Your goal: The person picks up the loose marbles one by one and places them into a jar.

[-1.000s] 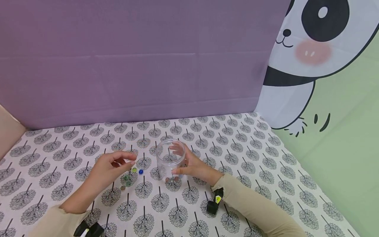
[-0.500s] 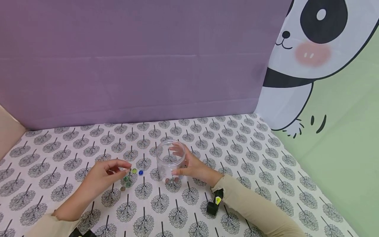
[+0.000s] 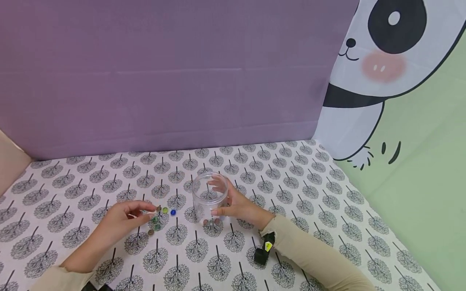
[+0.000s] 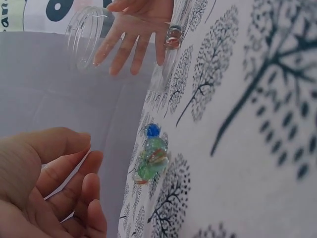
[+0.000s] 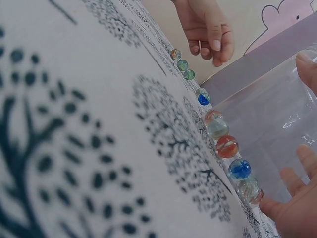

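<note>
My left hand [image 3: 121, 218] hovers just left of several loose marbles, fingers bent loosely, nothing visible between thumb and fingertips. Blue [image 3: 173, 212], yellow-green [image 3: 165, 210] and brownish [image 3: 158, 208] marbles lie in a short row; green ones [image 3: 155, 220] and another brownish marble [image 3: 151, 232] are nearer me. To their right, my right hand [image 3: 240, 206] grips an upright, lidless clear jar [image 3: 199, 204], thumb in front and fingers behind. Several marbles sit at the jar's bottom; in the right wrist view they include a red one [image 5: 228, 147] and a blue one [image 5: 240, 168].
A white cloth with a tree print [image 3: 233, 258] covers the table. Behind it hangs a purple cloth [image 3: 174, 81], with a panda picture [image 3: 386, 64] on the wall at the right.
My left hand has drawn back to the left and slightly toward me, uncovering a brownish marble beside the yellow-green one. My right hand and the jar have stayed in place.
</note>
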The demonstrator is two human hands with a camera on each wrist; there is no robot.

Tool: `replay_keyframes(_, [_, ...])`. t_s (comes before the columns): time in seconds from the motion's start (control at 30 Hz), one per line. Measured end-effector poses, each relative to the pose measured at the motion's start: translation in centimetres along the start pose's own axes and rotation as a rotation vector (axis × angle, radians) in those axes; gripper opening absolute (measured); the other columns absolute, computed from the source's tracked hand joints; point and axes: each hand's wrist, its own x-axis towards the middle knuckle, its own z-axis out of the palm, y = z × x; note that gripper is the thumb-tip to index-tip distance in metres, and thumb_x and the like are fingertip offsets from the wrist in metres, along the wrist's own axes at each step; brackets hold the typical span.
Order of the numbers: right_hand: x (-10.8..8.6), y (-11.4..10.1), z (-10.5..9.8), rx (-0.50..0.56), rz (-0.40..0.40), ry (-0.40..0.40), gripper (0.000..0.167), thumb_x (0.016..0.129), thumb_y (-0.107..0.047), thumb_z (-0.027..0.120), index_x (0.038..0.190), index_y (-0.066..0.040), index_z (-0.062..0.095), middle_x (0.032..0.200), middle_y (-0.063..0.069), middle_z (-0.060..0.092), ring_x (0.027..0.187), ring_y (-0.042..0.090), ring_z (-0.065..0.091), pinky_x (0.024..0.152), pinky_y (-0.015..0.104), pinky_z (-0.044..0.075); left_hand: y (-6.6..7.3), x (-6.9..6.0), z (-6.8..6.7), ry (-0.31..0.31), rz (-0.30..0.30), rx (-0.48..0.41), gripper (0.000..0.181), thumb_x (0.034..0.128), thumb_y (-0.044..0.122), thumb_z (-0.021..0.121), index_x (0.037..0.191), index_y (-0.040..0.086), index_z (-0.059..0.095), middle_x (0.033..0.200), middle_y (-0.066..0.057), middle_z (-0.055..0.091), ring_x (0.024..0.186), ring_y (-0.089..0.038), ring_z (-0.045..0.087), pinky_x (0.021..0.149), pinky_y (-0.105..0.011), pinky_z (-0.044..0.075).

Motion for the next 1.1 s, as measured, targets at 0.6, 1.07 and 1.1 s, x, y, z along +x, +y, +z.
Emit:
replay_keyframes(0.6, [0.0, 0.0, -0.1, 0.017, 0.011, -0.011, 0.093, 0.075, -0.027, 0.078, 0.146, -0.037, 0.018, 0.151, -0.004, 0.028, 0.138, 0.019, 0.028, 0.106, 0.042, 0.033, -1.8, -0.2, 0.0, -0.114, 0.010, -0.051, 0.026, 0.0842, 0.012, 0.067, 0.108, 0.001, 0.065, 0.094, -0.005, 0.066, 0.075, -0.007, 0.054, 0.062, -0.024, 0.047])
replay_keyframes(1.07, [0.1, 0.1, -0.1, -0.002, -0.006, -0.001, 0.092, 0.075, -0.031, 0.079, 0.145, -0.038, 0.020, 0.150, -0.005, 0.030, 0.137, 0.018, 0.029, 0.106, 0.038, 0.034, -2.5, -0.1, 0.0, -0.209, 0.062, -0.066, 0.029, 0.0829, 0.014, 0.069, 0.107, -0.002, 0.064, 0.094, -0.007, 0.065, 0.075, -0.007, 0.054, 0.065, -0.023, 0.047])
replay_keyframes(1.1, [0.1, 0.1, -0.1, 0.003, -0.007, -0.001, 0.091, 0.075, -0.029, 0.078, 0.145, -0.037, 0.020, 0.150, -0.004, 0.030, 0.137, 0.019, 0.029, 0.106, 0.038, 0.034, -2.5, -0.1, 0.0, -0.214, 0.061, -0.074, 0.029, 0.0828, 0.014, 0.069, 0.107, -0.002, 0.064, 0.094, -0.007, 0.064, 0.075, -0.007, 0.054, 0.065, -0.023, 0.047])
